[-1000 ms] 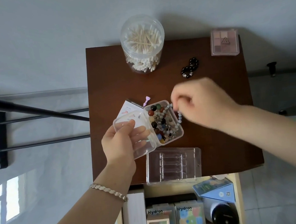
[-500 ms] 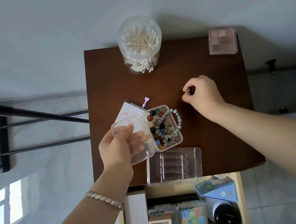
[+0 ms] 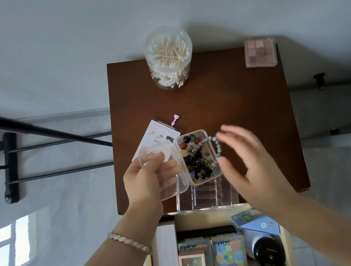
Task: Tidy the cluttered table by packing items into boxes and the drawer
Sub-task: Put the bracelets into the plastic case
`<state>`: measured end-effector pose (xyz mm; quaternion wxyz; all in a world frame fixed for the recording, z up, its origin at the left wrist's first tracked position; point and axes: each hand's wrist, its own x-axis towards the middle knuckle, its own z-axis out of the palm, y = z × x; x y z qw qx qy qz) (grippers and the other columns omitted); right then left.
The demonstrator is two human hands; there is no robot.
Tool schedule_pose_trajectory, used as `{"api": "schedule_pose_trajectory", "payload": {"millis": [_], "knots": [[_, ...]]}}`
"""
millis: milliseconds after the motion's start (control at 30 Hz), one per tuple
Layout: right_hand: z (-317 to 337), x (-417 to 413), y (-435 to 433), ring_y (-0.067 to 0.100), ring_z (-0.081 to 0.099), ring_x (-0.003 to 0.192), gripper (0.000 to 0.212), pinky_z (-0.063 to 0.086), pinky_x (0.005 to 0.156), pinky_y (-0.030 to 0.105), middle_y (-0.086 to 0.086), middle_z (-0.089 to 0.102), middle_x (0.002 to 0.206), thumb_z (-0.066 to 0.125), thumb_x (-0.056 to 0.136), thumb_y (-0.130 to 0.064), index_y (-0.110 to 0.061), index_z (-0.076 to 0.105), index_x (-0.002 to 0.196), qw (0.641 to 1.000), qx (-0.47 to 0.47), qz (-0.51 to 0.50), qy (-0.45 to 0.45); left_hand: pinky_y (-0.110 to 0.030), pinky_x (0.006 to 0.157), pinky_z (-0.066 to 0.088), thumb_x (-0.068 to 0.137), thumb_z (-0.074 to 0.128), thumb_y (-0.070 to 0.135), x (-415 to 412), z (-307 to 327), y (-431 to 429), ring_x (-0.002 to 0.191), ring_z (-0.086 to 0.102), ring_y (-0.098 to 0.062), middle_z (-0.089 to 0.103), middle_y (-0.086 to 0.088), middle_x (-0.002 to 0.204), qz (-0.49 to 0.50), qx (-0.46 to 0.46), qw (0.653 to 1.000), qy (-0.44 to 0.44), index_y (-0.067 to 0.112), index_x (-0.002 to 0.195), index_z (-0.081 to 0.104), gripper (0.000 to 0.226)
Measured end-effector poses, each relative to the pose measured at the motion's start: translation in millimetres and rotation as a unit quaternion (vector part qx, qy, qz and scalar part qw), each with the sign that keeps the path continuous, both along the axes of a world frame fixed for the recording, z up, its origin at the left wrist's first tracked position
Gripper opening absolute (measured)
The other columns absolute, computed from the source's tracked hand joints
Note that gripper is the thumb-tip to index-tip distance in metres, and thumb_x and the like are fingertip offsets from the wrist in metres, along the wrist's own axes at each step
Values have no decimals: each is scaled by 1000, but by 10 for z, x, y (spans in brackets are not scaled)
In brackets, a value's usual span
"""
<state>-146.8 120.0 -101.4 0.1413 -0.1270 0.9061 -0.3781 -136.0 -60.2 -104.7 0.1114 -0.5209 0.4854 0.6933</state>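
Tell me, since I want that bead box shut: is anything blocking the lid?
Yes. A grey-blue bead bracelet drapes over the far right rim of the clear bead box, partly outside. The left hand holds the lid open.

A single head-worn wide-angle camera looks steeply down from above, close over the brown desk [image 3: 220,98]. The desk's far edge lies toward the frame top and the open drawer [image 3: 208,219] at the bottom, nearest the wearer.
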Motion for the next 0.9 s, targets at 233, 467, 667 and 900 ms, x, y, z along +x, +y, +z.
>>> {"api": "schedule_pose_trajectory", "payload": {"millis": [233, 467, 667, 900], "knots": [[-99, 201, -118, 1, -31, 133, 67, -12, 112, 26, -13, -39, 140, -12, 76, -68, -33, -32, 130, 976, 171, 100, -91, -30, 58, 52, 86, 62, 11, 102, 46, 88, 47, 65, -16, 69, -6, 57, 8, 15, 1000, 8, 13, 82, 61, 5], [46, 163, -137, -22, 30, 122, 30, 35, 99, 6, -32, 30, 141, 34, 96, -40, -37, 60, 112, 953, -162, -92, -240, -30, 57, 49, 87, 59, 9, 152, 87, 85, 45, 63, -16, 67, -5, 55, -29, 40, 998, 32, 12, 79, 58, 8], [-47, 32, 46, 22, 55, 117, 57, 44, 96, 49, 4, 52, 134, 49, 74, -57, -33, 49, 126, 738, -425, -330, -407, -27, 49, 53, 87, 59, 8, 125, 137, 166, 47, 64, -17, 68, -5, 57, -85, 46, 994, 45, 15, 67, 56, 21], [-146, 205, 114, 0, 66, 89, 26, 54, 69, 20, -1, 66, 104, 32, 98, -37, -27, 55, 108, 747, -372, -275, -478, -25, 54, 55, 92, 56, 19, -2, 192, 325, 68, 71, -10, 74, -2, 85, -227, -50, 972, 44, 24, 97, 69, 14]]}}
